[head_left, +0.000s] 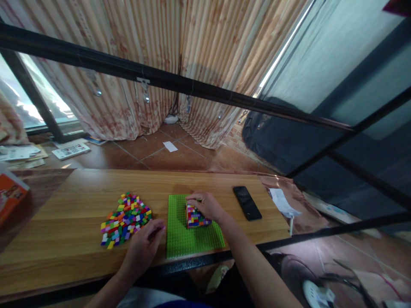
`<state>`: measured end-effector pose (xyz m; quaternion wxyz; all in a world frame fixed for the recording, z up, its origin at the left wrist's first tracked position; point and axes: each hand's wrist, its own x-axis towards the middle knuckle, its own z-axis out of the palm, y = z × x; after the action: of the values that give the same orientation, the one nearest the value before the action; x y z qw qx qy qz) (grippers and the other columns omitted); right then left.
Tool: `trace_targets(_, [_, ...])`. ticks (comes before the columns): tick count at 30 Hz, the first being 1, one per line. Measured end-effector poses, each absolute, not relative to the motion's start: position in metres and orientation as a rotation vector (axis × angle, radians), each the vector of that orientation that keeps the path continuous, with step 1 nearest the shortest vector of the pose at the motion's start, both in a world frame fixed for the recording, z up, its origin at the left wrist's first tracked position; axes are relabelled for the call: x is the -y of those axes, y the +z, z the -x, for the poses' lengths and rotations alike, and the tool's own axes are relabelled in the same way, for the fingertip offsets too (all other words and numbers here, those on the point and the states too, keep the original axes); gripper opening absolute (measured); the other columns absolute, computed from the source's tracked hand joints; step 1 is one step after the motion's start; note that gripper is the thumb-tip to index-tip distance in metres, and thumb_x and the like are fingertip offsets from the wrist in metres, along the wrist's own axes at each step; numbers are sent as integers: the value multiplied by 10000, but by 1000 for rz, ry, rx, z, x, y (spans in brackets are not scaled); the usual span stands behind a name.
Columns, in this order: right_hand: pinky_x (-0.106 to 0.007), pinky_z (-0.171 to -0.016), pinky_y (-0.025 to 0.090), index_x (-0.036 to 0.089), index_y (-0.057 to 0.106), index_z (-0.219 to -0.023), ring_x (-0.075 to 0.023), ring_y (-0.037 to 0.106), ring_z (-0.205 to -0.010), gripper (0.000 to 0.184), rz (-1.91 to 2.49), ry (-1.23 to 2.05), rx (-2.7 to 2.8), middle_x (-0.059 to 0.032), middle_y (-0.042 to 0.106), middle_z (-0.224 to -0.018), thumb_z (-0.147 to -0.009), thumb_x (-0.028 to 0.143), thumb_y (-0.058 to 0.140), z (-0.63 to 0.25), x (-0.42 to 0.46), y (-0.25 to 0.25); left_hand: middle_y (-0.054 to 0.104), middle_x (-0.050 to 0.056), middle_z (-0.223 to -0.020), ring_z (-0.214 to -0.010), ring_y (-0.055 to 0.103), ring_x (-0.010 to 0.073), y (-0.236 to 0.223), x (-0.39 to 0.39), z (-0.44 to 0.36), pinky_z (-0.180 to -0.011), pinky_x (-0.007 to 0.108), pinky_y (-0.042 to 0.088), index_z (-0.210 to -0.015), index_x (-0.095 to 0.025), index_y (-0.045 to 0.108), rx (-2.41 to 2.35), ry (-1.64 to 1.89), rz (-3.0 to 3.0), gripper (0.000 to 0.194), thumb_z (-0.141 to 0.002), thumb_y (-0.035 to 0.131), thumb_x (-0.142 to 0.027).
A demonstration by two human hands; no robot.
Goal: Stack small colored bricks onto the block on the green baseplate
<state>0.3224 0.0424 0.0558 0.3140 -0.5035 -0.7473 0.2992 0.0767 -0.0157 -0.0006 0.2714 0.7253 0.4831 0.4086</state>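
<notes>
A multicoloured block of small toy bricks point(197, 218) stands on a green studded baseplate point(180, 241). My right hand point(208, 206) reaches over the block from the right, thumb and fingers closed on its top and far-left edge; they hide part of the top. To the left of the baseplate, my left hand point(148, 239) rests low over the table with curled fingers. A tiny pinkish-purple brick point(164, 228) appears to show at its fingertips. Beside that hand spreads a loose pile of small coloured bricks point(126, 218).
A black phone point(247, 203) lies on the wooden table point(83, 192), right of the baseplate. A dark metal bar point(192, 87) crosses in front of the curtains. Papers point(284, 201) lie beyond the right end, and an orange box point(11, 192) is at far left.
</notes>
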Motion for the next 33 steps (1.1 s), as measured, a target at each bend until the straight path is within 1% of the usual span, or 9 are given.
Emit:
trace_targets(3, [-286,-899,496,222,714,-1085,-161,669,-1001,254,1342,753,1884,-41,731,-1066,-927,279,522,-328,-42,60,729,41,-869,-799,697,180,-1,16,-76,-733,286,570,-917,-207,652,-1301,1090,-1966,237,-885,501,-387])
trace_targets(6, [-296,-919,489,206,727,-1033,-158,664,-1000,260,1333,715,1913,-52,732,-1037,-943,271,493,-330,-39,64,730,40,-874,-799,698,178,-1,16,-76,-724,279,568,-921,-206,647,-1289,1092,-1970,230,-886,503,-382])
trace_targets(12, [-271,-874,498,221,741,-962,-149,665,-954,194,1356,713,1962,-31,729,-982,-917,231,553,-325,-35,52,731,33,-857,-777,699,173,0,16,-76,-714,276,568,-938,-201,646,-1271,1103,-1985,230,-883,506,-375])
trace_targets(16, [-271,-851,501,217,752,-928,-163,669,-933,170,1366,762,1868,-34,735,-947,-895,251,589,-323,-36,42,729,26,-849,-773,698,163,1,16,-77,-701,259,567,-937,-202,641,-1260,1111,-1967,214,-887,508,-362])
trace_targets(21, [-268,-792,504,212,762,-897,-174,679,-857,163,1387,753,1781,-37,741,-881,-872,260,609,-321,-37,34,728,27,-863,-782,701,161,-4,16,-76,-702,248,566,-940,-200,636,-1238,1131,-1950,196,-886,521,-350])
trace_targets(27, [-280,-799,510,230,760,-887,-176,683,-863,167,1414,739,1758,-31,747,-889,-870,281,602,-319,-35,32,726,24,-868,-792,703,159,-10,16,-75,-717,249,566,-970,-202,630,-1213,1132,-1939,195,-891,527,-346])
trace_targets(29, [-287,-816,512,224,759,-898,-179,686,-876,183,1408,763,1766,-31,749,-904,-875,298,593,-320,-35,34,727,26,-867,-791,704,160,-10,15,-74,-719,252,568,-968,-200,632,-1211,1137,-1947,197,-890,529,-348])
trace_targets(33, [-293,-874,507,220,741,-982,-175,679,-964,285,1417,790,1746,-20,745,-988,-936,340,486,-323,-36,43,730,29,-876,-798,706,163,-11,15,-75,-725,251,570,-970,-197,637,-1202,1172,-1947,201,-884,535,-346])
